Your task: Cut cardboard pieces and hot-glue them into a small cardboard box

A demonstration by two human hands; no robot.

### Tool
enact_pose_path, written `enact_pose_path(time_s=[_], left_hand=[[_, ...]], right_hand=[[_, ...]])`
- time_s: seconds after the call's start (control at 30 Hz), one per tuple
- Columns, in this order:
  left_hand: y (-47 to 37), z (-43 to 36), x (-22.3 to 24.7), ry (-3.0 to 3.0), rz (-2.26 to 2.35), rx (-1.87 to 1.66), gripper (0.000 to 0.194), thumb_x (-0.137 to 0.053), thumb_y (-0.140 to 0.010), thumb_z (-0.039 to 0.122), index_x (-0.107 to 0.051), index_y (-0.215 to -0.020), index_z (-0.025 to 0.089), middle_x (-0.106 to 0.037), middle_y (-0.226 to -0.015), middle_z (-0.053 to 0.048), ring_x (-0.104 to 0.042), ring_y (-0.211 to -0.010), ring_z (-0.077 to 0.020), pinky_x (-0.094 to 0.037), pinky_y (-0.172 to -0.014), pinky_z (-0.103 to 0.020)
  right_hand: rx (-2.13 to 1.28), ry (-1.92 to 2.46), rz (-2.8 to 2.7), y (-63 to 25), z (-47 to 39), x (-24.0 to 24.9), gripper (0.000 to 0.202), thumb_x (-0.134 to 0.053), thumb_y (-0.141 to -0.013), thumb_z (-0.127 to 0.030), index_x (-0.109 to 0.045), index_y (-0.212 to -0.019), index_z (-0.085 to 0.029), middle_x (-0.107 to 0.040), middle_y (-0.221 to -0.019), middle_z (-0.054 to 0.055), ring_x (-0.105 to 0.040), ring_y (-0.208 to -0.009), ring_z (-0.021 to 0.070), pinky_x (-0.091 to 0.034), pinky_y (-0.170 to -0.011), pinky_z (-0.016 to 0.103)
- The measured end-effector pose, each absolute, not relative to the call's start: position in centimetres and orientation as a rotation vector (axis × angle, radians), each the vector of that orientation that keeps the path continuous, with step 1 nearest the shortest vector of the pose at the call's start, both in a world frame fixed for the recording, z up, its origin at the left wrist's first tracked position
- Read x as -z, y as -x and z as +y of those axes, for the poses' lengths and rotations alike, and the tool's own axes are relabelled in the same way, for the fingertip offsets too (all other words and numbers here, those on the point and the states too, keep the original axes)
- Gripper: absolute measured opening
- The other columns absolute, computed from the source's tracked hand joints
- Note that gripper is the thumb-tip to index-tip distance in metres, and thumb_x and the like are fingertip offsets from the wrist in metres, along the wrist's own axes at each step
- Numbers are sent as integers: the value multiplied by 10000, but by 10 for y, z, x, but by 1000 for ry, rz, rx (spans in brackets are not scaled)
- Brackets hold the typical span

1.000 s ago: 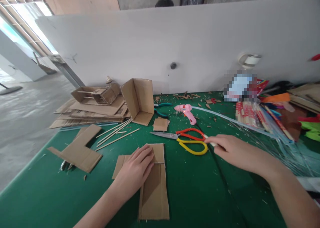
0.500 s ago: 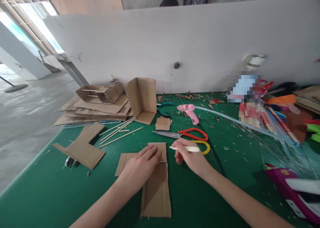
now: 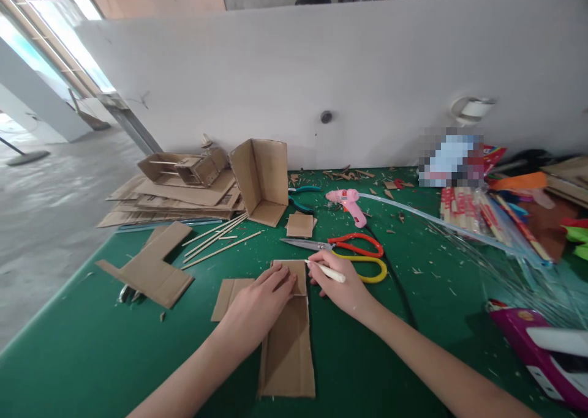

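My left hand (image 3: 263, 295) lies with its fingers stretched over a small cardboard piece (image 3: 297, 278), pressing it onto the top end of a longer cardboard strip (image 3: 288, 357). Another flat cardboard piece (image 3: 229, 295) sticks out to the left of that hand. A white pen (image 3: 331, 273) is pinched in my right hand (image 3: 342, 286), and its tip is at the upper right edge of the small piece. Just beyond my right hand lie scissors (image 3: 321, 245) with one red and one yellow handle.
A pink glue gun (image 3: 346, 204), teal-handled pliers (image 3: 303, 190) and a cardboard square (image 3: 300, 225) lie farther back. Wooden sticks (image 3: 215, 243) and an L-shaped cardboard piece (image 3: 156, 271) are at left, near an open cardboard corner (image 3: 260, 185). A purple device (image 3: 537, 350) stands at right.
My right hand has moved left with the pen, bringing its tip to the cardboard's edge; the pen is now more tilted. My left hand stays in place on the cardboard.
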State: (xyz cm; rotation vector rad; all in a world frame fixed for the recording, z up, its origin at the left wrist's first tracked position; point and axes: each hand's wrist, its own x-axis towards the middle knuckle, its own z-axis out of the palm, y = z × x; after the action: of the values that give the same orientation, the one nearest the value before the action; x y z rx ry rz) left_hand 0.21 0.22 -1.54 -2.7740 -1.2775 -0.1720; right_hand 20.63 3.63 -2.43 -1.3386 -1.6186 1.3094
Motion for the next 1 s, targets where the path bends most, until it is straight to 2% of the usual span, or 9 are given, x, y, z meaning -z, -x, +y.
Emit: enact_pose_path(time_s=[0.2, 0.43, 0.6, 0.73, 0.9, 1.0], left_hand=[[-1, 3, 16, 2793, -1316, 194, 312, -464, -911, 143, -570, -1204, 166, -586, -1272, -119, -457, -1291, -261, -465, -1023, -412], [0, 4, 13, 2824, -1360, 183, 319, -455, -923, 169, -549, -1225, 215, -592, -1247, -84, -451, -1289, -246, -471, -1014, -398], [-1, 3, 8, 2809, -1356, 101, 350, -463, -907, 146, -534, -1246, 201, -577, -1263, -95, -446, -1287, -261, -498, -966, -383], [0, 5, -4, 2801, -1327, 42, 364, -414, -911, 156, -542, -1247, 212, -594, -1225, -94, -534, -1175, -242, -526, -882, -349], [4, 12, -18, 2834, -1263, -78, 420, -447, -850, 103, -545, -1218, 281, -603, -1199, -53, -574, -1064, -225, -493, -839, -354], [4, 15, -23, 2866, -1234, -115, 424, -448, -843, 85, -545, -1202, 288, -616, -1171, -43, -575, -1052, -219, -462, -865, -373]], right_hand=[[-1268, 1314, -1686, -208, 36, 24, 247, -478, -884, -415, -595, -905, -199, -612, -718, 21, -627, -622, 161, -480, -434, 228], [-1125, 1274, -1974, -214, 17, 11, 221, -455, -907, -310, -615, -809, -193, -606, -636, -12, -548, -555, 120, -375, -512, 226], [-1092, 1263, -2080, -215, 6, 6, 202, -448, -895, -249, -626, -831, -178, -653, -720, 20, -583, -624, 136, -380, -556, 231], [-1053, 1285, -2159, -215, -1, 3, 196, -444, -886, -239, -614, -810, -180, -645, -703, 20, -576, -603, 140, -367, -539, 235], [-973, 1301, -2094, -216, -5, 5, 167, -447, -881, -243, -568, -779, -191, -600, -645, -1, -567, -596, 138, -367, -547, 235], [-1021, 1292, -2048, -216, -2, 8, 170, -444, -902, -270, -585, -852, -190, -624, -692, -1, -575, -619, 135, -375, -560, 235]])
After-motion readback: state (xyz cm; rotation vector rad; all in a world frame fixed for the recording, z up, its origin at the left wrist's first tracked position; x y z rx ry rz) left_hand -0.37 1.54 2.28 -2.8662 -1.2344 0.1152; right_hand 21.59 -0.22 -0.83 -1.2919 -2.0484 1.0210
